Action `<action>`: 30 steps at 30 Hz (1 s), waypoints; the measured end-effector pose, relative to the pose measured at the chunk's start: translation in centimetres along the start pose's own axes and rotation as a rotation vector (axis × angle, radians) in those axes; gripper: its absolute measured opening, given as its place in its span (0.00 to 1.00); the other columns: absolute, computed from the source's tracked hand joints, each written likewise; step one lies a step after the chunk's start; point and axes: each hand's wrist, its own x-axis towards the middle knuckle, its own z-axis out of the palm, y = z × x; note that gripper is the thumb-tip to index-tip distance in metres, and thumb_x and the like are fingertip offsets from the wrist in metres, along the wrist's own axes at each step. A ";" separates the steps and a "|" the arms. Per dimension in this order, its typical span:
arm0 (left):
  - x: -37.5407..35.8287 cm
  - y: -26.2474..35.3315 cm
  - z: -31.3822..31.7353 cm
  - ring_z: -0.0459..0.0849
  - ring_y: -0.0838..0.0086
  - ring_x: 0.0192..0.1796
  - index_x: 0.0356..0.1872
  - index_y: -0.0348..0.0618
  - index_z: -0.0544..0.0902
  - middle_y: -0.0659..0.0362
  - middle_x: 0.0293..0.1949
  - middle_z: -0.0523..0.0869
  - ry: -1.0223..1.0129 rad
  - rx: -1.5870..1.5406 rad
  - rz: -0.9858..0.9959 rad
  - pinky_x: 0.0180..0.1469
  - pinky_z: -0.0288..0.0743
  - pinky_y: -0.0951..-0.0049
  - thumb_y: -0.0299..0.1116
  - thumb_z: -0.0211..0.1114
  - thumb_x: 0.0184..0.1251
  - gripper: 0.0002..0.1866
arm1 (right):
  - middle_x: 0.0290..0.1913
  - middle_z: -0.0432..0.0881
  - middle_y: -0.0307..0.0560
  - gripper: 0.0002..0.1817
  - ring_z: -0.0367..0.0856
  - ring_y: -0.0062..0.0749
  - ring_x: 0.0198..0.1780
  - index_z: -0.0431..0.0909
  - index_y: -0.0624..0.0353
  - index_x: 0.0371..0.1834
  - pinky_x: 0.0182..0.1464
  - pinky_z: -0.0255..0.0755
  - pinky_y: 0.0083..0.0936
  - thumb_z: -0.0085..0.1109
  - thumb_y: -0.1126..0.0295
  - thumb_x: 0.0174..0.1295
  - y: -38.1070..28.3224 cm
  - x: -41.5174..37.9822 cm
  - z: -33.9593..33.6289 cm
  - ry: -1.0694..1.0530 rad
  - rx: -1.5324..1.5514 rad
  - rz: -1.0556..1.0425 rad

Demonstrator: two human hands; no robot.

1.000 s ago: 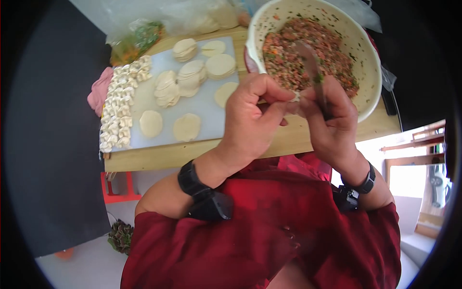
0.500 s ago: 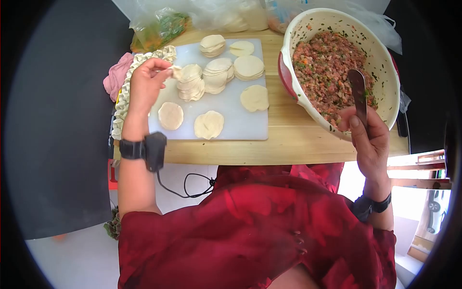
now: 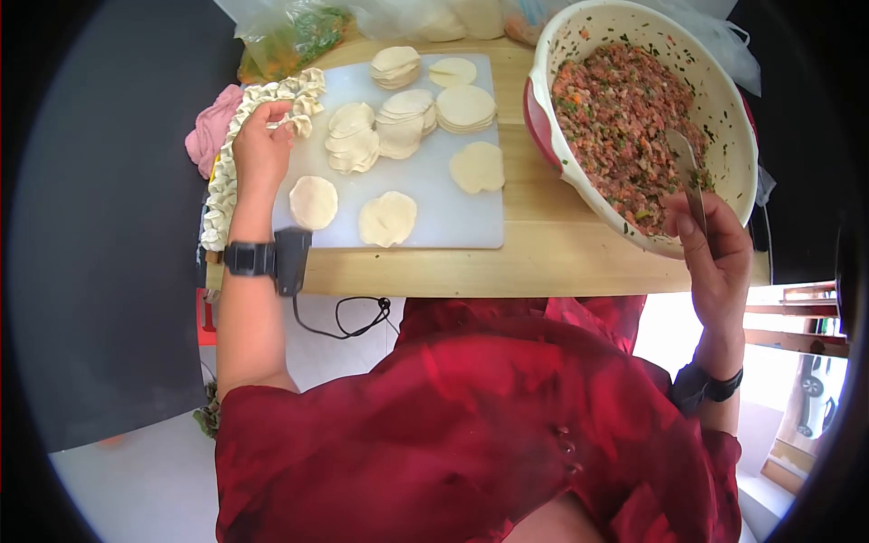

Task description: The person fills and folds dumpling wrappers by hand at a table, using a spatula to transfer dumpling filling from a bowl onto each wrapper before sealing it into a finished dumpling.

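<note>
L hand (image 3: 262, 152) @ dumplings (image 3: 310, 81), R hand (image 3: 720, 252) w/ spatula (image 3: 684, 160), long axis/tip fwd-L

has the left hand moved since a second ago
Yes: judged against the cutting board, the left hand has crossed leftward, from the board's right edge to the dumplings along its left edge.

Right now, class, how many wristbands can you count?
2: the left wristband, on the wrist of the left hand, and the right wristband, on the wrist of the right hand.
</note>
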 end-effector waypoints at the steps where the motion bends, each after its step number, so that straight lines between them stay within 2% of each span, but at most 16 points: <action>1: -1.4 2.4 -0.5 0.83 0.81 0.37 0.47 0.41 0.83 0.63 0.39 0.85 -0.055 0.025 0.030 0.38 0.81 0.79 0.21 0.65 0.63 0.12 | 0.44 0.83 0.39 0.09 0.78 0.16 0.44 0.78 0.65 0.50 0.50 0.71 0.16 0.57 0.74 0.70 0.2 0.1 -0.5 -0.008 0.008 0.020; 2: -2.6 2.8 0.0 0.83 0.81 0.37 0.47 0.41 0.83 0.63 0.39 0.85 -0.065 0.021 0.028 0.38 0.81 0.79 0.21 0.65 0.63 0.12 | 0.44 0.83 0.39 0.09 0.78 0.16 0.44 0.78 0.65 0.50 0.50 0.71 0.16 0.57 0.74 0.70 0.3 0.2 -0.9 -0.007 0.003 0.029; 4: -4.8 3.5 0.5 0.81 0.81 0.34 0.47 0.42 0.84 0.62 0.38 0.85 -0.473 -0.150 0.189 0.39 0.78 0.78 0.23 0.68 0.60 0.13 | 0.44 0.84 0.38 0.11 0.78 0.16 0.44 0.78 0.66 0.52 0.49 0.71 0.16 0.57 0.73 0.70 0.6 0.5 -1.4 0.021 -0.049 0.059; 7: -8.5 7.1 0.9 0.79 0.81 0.33 0.44 0.41 0.84 0.62 0.33 0.83 -0.586 0.069 0.231 0.37 0.76 0.78 0.23 0.71 0.57 0.13 | 0.40 0.84 0.37 0.11 0.77 0.15 0.41 0.79 0.67 0.51 0.46 0.71 0.15 0.58 0.73 0.69 0.2 1.2 -2.4 -0.002 -0.198 0.065; 9: -9.5 6.8 1.1 0.79 0.81 0.33 0.42 0.40 0.83 0.62 0.32 0.83 -0.570 0.031 0.216 0.36 0.75 0.78 0.23 0.71 0.56 0.11 | 0.36 0.82 0.36 0.11 0.75 0.14 0.38 0.81 0.68 0.49 0.42 0.70 0.15 0.59 0.74 0.68 0.8 1.5 -3.3 -0.002 -0.360 0.034; 10: -9.5 6.7 1.7 0.79 0.81 0.32 0.39 0.38 0.82 0.63 0.30 0.82 -0.553 -0.007 0.203 0.35 0.74 0.79 0.22 0.71 0.56 0.10 | 0.34 0.84 0.41 0.10 0.79 0.22 0.35 0.82 0.66 0.46 0.40 0.72 0.21 0.60 0.73 0.66 0.1 1.7 -3.3 -0.005 -0.497 0.067; 11: -9.3 6.7 1.6 0.79 0.81 0.32 0.35 0.38 0.80 0.62 0.30 0.82 -0.637 0.004 0.069 0.34 0.74 0.78 0.22 0.71 0.56 0.09 | 0.35 0.84 0.46 0.10 0.81 0.31 0.36 0.83 0.65 0.44 0.41 0.73 0.25 0.60 0.72 0.64 0.2 2.0 -3.7 -0.044 -0.580 0.002; 14: -9.0 7.2 1.2 0.79 0.82 0.35 0.33 0.38 0.79 0.61 0.32 0.82 -0.660 0.167 0.118 0.37 0.74 0.79 0.21 0.71 0.56 0.08 | 0.37 0.84 0.56 0.09 0.82 0.52 0.40 0.84 0.62 0.38 0.44 0.75 0.39 0.59 0.71 0.60 0.8 2.9 -4.2 -0.144 -0.732 -0.091; 16: -9.2 7.4 1.6 0.80 0.79 0.34 0.35 0.38 0.79 0.60 0.31 0.83 -0.608 0.037 0.210 0.38 0.75 0.78 0.23 0.71 0.56 0.09 | 0.35 0.84 0.55 0.09 0.82 0.52 0.41 0.85 0.61 0.38 0.45 0.75 0.42 0.58 0.71 0.58 0.5 3.4 -3.9 -0.143 -0.820 -0.020; 18: -9.6 8.1 1.8 0.81 0.76 0.33 0.36 0.38 0.80 0.58 0.31 0.83 -0.558 -0.090 0.283 0.39 0.75 0.76 0.25 0.72 0.56 0.09 | 0.34 0.84 0.55 0.09 0.82 0.52 0.41 0.85 0.60 0.35 0.45 0.75 0.43 0.56 0.71 0.57 1.0 3.8 -3.4 -0.081 -0.920 -0.084; 20: -9.7 9.6 1.7 0.80 0.81 0.35 0.39 0.39 0.78 0.61 0.34 0.84 -0.686 -0.506 -0.038 0.42 0.75 0.78 0.25 0.69 0.63 0.08 | 0.33 0.84 0.56 0.08 0.83 0.54 0.39 0.85 0.60 0.31 0.44 0.76 0.45 0.55 0.73 0.55 1.9 3.9 -3.0 -0.061 -0.992 -0.114; 22: -10.1 11.1 2.3 0.80 0.82 0.36 0.40 0.40 0.78 0.62 0.35 0.84 -0.731 -0.599 -0.077 0.42 0.75 0.79 0.25 0.68 0.64 0.08 | 0.32 0.83 0.54 0.07 0.82 0.52 0.38 0.84 0.59 0.36 0.43 0.75 0.43 0.59 0.73 0.56 1.9 4.0 -2.4 -0.265 -1.126 -0.009; 26: -11.1 13.0 3.9 0.81 0.83 0.39 0.40 0.41 0.77 0.62 0.38 0.84 -0.877 -0.822 -0.222 0.43 0.76 0.79 0.27 0.68 0.67 0.08 | 0.31 0.83 0.54 0.06 0.82 0.53 0.37 0.84 0.60 0.31 0.41 0.75 0.44 0.57 0.73 0.55 0.8 3.5 -1.9 -0.244 -0.973 -0.010; 27: -11.4 13.2 4.3 0.83 0.79 0.43 0.42 0.41 0.76 0.57 0.45 0.85 -0.851 -0.848 -0.211 0.45 0.78 0.76 0.30 0.63 0.71 0.06 | 0.31 0.83 0.54 0.06 0.82 0.53 0.37 0.84 0.60 0.31 0.41 0.75 0.44 0.57 0.73 0.55 0.6 3.4 -1.9 -0.240 -0.971 -0.007; 28: -11.6 13.8 4.6 0.83 0.79 0.43 0.42 0.41 0.76 0.57 0.45 0.85 -0.855 -0.846 -0.211 0.45 0.78 0.76 0.30 0.63 0.71 0.06 | 0.31 0.83 0.54 0.06 0.82 0.53 0.37 0.84 0.60 0.31 0.41 0.75 0.44 0.57 0.73 0.55 0.4 3.4 -2.0 -0.277 -0.951 0.004; 30: -11.9 15.2 5.3 0.85 0.67 0.53 0.47 0.38 0.75 0.50 0.52 0.83 -1.019 -1.060 -0.392 0.52 0.81 0.67 0.34 0.56 0.76 0.09 | 0.30 0.83 0.54 0.06 0.81 0.53 0.36 0.84 0.61 0.31 0.40 0.75 0.44 0.57 0.73 0.55 0.5 3.3 -2.1 -0.314 -0.932 0.020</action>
